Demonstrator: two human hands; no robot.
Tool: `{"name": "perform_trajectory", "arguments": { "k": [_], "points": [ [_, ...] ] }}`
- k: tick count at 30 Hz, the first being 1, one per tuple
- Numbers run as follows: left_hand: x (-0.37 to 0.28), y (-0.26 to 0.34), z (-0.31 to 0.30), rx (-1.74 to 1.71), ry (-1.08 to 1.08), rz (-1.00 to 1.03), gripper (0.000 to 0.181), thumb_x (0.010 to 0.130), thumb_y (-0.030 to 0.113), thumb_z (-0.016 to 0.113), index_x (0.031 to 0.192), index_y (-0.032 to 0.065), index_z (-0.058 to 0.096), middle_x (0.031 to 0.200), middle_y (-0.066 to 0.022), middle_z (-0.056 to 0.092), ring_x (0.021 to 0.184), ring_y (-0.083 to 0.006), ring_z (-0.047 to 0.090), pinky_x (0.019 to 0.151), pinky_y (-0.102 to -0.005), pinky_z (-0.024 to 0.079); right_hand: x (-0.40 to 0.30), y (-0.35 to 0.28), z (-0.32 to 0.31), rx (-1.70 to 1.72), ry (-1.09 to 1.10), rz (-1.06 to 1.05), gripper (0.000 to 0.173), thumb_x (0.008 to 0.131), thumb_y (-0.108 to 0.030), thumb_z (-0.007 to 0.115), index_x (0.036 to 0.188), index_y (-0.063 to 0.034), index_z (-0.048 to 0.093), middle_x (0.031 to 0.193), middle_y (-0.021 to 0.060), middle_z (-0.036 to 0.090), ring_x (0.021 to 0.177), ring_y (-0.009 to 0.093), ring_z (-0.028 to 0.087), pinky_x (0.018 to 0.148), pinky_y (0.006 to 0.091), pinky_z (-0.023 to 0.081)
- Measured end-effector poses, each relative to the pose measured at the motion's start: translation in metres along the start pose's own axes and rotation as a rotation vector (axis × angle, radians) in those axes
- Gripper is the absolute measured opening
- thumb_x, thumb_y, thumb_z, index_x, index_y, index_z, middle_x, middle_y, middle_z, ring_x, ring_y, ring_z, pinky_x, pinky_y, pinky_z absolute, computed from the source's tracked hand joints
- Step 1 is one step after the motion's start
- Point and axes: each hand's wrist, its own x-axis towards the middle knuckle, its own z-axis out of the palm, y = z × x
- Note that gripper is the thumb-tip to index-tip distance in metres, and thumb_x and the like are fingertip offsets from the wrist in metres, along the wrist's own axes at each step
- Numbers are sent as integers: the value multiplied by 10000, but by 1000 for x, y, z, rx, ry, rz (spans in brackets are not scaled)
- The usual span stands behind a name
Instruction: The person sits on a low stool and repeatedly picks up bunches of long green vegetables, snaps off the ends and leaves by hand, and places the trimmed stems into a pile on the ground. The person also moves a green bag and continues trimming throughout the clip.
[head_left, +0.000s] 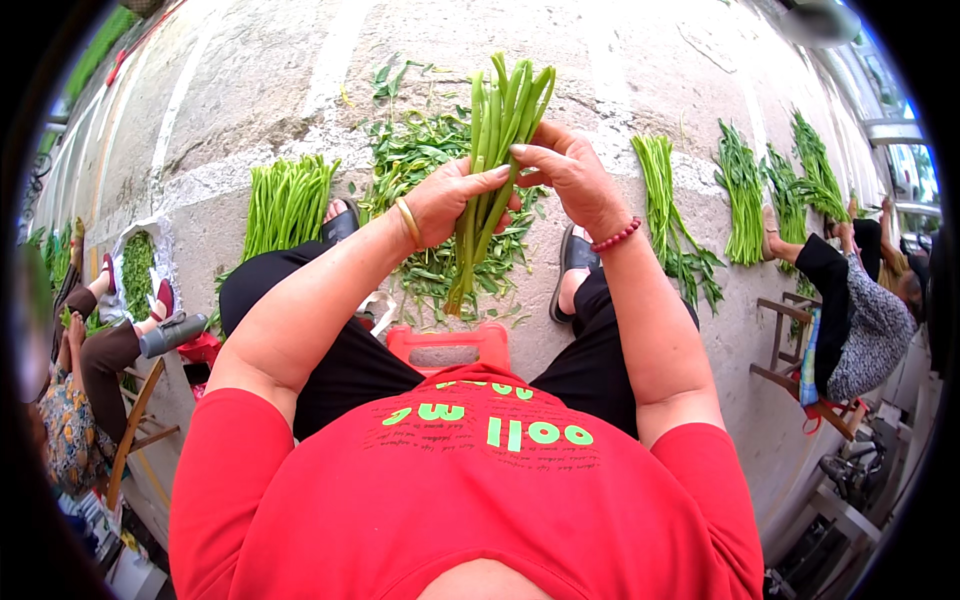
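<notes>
My left hand (450, 196) is closed around a bunch of long green stems (491, 112), which look like water spinach. The bunch stands tilted in front of me, cut ends fanned at the top and a darker, narrower end pointing down. From the other side, my right hand (574, 176) pinches the stems between thumb and fingers near the middle. Behind and below my hands, a heap of loose green leaves (420, 150) lies on the concrete between my feet. A pile of leafless-looking stems (289, 206) rests beside my left foot. More stems (656, 180) with leafy ends lie beyond my right foot.
A red plastic stool edge (450, 341) shows between my knees. Leafy bundles (741, 195) lie farther right, near a seated person (862, 315) on a wooden chair. At left, another seated person (82, 375) is near a lined container of greens (139, 274) and a grey bottle (172, 335).
</notes>
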Motion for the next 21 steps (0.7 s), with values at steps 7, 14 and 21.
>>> {"name": "perform_trajectory", "arguments": {
  "k": [7,14,21],
  "points": [
    [-1,0,3,193,-79,-2,260,935,269,574,1106,74,580,854,-46,650,716,-135,632,651,-266,524,-4,0,6,318,-46,111,312,872,-223,647,1107,-21,609,1043,75,637,946,159,605,783,310,514],
    [-1,1,9,244,-138,-31,366,912,335,601,1154,64,562,965,-87,664,871,-163,652,769,-277,521,0,7,8,431,-57,132,299,915,-209,562,1077,39,597,1051,170,642,961,230,631,866,360,512],
    [-1,6,-5,251,-188,-242,731,885,691,333,1171,48,530,990,-150,655,841,-207,663,699,-310,542,9,-7,-29,676,188,22,229,935,-164,498,1045,35,528,1012,191,635,986,336,617,907,486,498]
  ]
}}
